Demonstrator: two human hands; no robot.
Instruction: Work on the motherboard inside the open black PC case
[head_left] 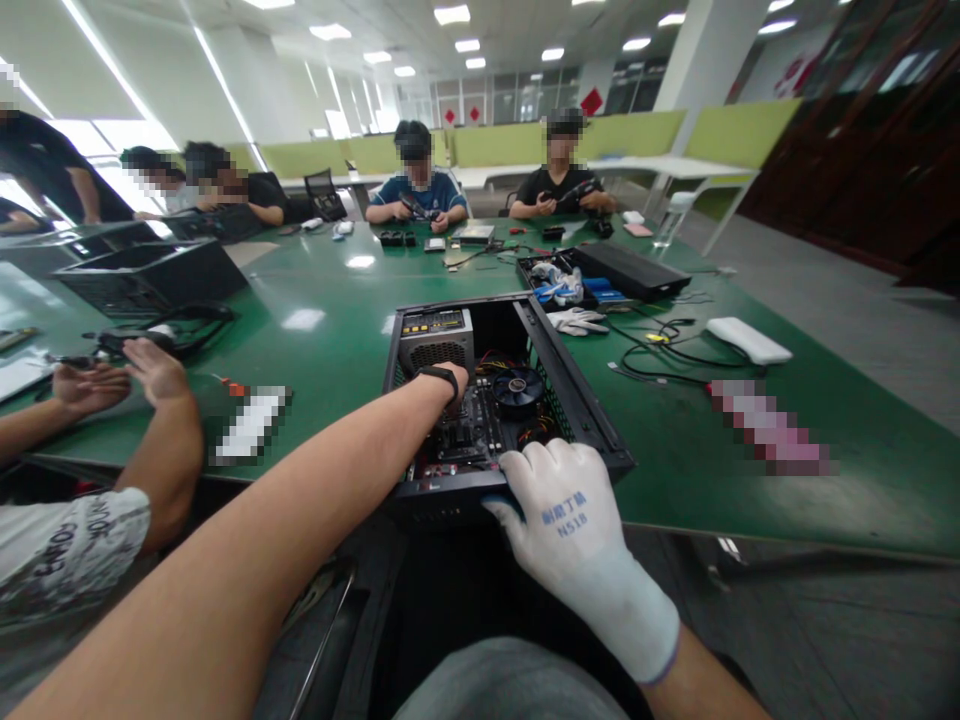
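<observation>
An open black computer case (pixel 581 385) lies on the green table (pixel 337 310) right in front of me, with a motherboard (pixel 469 435), a round CPU fan (pixel 517 388) and a silver power supply (pixel 435 338) inside. My bare left hand (pixel 454 385), a black band on its wrist, reaches down into the case beside the power supply; its fingers are hidden. My right hand (pixel 559 510), in a white glove, rests on the near edge of the case with its fingers curled over the rim.
A person at my left holds both hands (pixel 120 378) open over the table. Other people sit at the far side. Another black case (pixel 146 275), a loose white glove (pixel 576 320), black cables (pixel 660 345), a white block (pixel 748 340) and an open tray of parts (pixel 600 272) lie around.
</observation>
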